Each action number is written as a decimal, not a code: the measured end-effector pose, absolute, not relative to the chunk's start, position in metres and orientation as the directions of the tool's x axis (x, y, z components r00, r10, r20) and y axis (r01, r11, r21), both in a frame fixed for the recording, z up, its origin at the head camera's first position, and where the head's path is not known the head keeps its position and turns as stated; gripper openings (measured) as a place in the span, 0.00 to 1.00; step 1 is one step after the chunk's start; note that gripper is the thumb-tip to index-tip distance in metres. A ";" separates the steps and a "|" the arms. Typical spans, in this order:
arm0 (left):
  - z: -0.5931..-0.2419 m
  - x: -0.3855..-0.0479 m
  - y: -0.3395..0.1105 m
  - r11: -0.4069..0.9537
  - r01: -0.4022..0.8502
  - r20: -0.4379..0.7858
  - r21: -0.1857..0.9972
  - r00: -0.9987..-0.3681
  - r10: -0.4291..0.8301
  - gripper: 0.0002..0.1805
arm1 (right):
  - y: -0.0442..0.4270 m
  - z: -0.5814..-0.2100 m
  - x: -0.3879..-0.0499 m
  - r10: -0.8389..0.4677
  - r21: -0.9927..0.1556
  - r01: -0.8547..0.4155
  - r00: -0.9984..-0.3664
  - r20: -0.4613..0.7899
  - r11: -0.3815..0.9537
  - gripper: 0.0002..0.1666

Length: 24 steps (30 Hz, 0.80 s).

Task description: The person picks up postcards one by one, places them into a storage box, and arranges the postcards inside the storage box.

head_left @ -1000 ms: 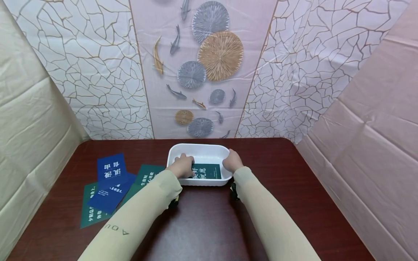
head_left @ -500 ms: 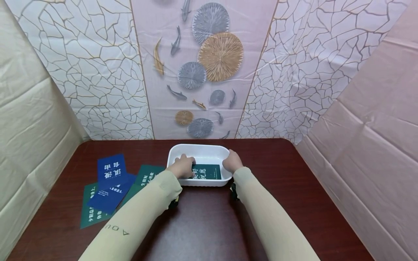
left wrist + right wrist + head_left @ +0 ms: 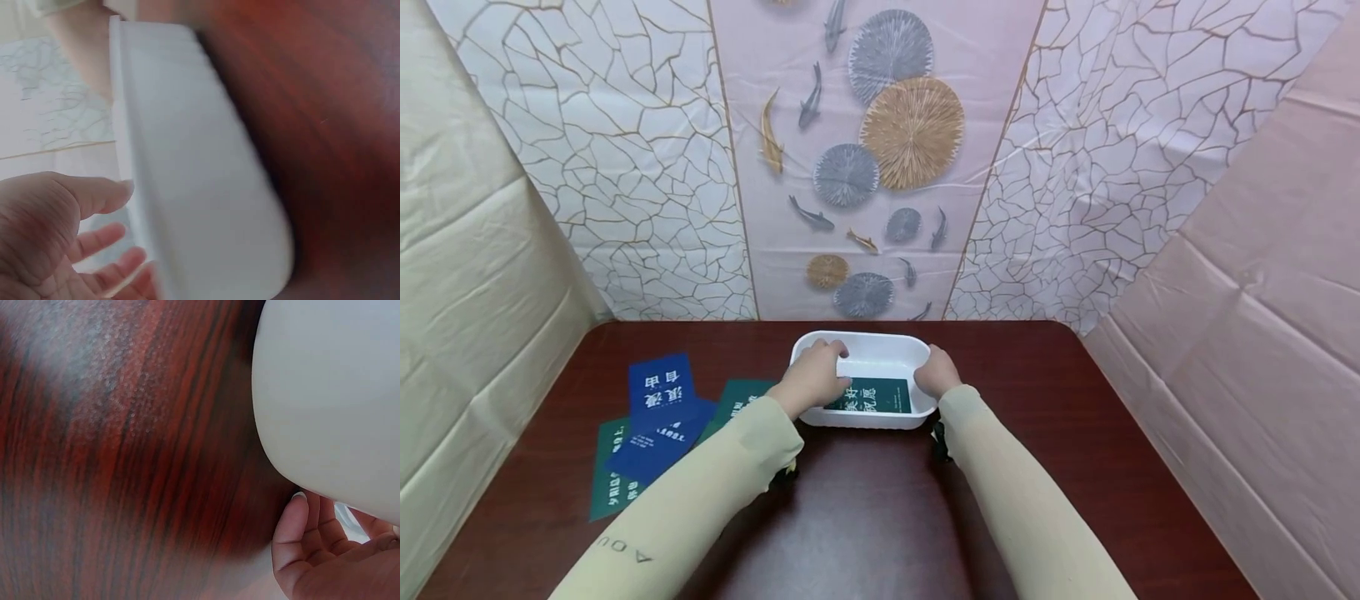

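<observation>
A white plastic tray [image 3: 867, 422] stands on the table near its back edge. Inside lies a dark green card [image 3: 880, 395] printed with white characters. My left hand [image 3: 815, 377] is over the tray's left end, near the card's left edge; in the left wrist view its thumb and loosely bent fingers [image 3: 100, 240] are beside the rim and pinch nothing. At the other end my right hand [image 3: 937, 372] grips the tray's rim. The right wrist view shows the bent fingers [image 3: 292, 525] of that hand against the tray's end; part of the grip is hidden.
Left of the tray, blue cards [image 3: 660, 385] and green cards [image 3: 610, 471] lie overlapping on the dark red wooden table [image 3: 865, 517]. My left forearm covers part of them. A patterned cloth [image 3: 850, 208] hangs behind the table, with pale cloth walls [image 3: 1240, 333] at the sides.
My left hand has lifted off the green card and shifted slightly left, so more of the card's print shows. The right hand stays on the tray's right end.
</observation>
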<state>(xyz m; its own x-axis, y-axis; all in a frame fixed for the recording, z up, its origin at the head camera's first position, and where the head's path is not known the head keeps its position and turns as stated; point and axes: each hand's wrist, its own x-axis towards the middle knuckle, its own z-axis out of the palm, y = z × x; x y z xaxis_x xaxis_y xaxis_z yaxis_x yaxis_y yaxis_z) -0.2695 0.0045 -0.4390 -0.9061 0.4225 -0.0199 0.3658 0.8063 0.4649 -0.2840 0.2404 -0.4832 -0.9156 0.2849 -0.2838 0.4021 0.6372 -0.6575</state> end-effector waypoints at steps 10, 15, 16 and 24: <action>-0.410 -0.264 -0.051 0.857 0.239 -0.029 0.457 -0.959 0.282 0.37 | 0.240 -0.484 -0.285 0.279 -0.655 0.399 -0.917 -0.286 0.642 0.41; -0.413 -0.261 -0.081 0.880 0.186 -0.091 0.437 -0.964 0.249 0.43 | 0.240 -0.481 -0.284 0.279 -0.656 0.394 -0.919 -0.278 0.644 0.41; -0.415 -0.261 -0.086 0.886 0.177 -0.109 0.428 -0.963 0.245 0.44 | 0.240 -0.481 -0.284 0.278 -0.656 0.393 -0.920 -0.278 0.645 0.41; -0.431 -0.259 -0.113 0.928 0.112 -0.288 0.356 -0.931 0.223 0.58 | 0.241 -0.483 -0.284 0.264 -0.656 0.386 -0.923 -0.281 0.649 0.41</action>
